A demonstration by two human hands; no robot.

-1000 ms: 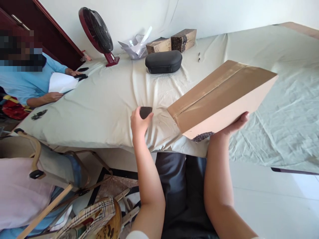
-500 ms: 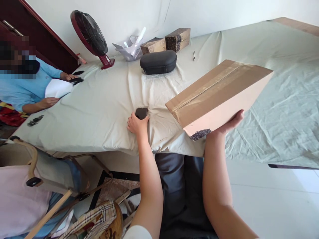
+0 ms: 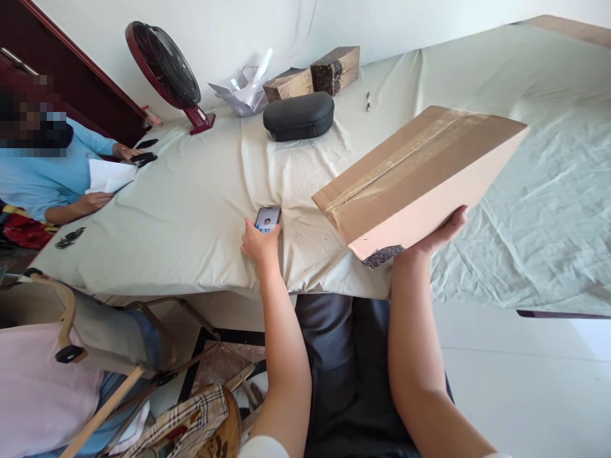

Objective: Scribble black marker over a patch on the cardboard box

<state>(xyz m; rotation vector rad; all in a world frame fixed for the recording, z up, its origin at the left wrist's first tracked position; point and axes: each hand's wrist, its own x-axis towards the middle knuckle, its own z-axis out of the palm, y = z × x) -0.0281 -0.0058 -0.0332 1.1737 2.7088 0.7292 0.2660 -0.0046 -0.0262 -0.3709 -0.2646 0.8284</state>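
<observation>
My left hand (image 3: 260, 242) is closed around the lower part of a smartphone (image 3: 268, 218) at the cloth-covered table. The phone's screen is lit and shows a picture of a person. A taped cardboard box (image 3: 410, 184) is tilted in my right hand (image 3: 436, 238), which supports it from beneath on its near side. Some fingers of that hand are hidden under the box. A patch of dark printed marking shows at the box's near lower corner.
Behind lie a black hard case (image 3: 298, 117), small cardboard boxes (image 3: 334, 70), a plastic basket (image 3: 245, 98) and a pen (image 3: 368, 102). A dark red fan (image 3: 167, 67) stands back left. At the left, a person in a blue shirt (image 3: 38, 172) holds paper (image 3: 109, 176). A chair (image 3: 109, 324) stands front left.
The phone's screen was dark and is now lit with a picture. My left hand stays on the phone and my right hand still holds the box. The view has shifted slightly.
</observation>
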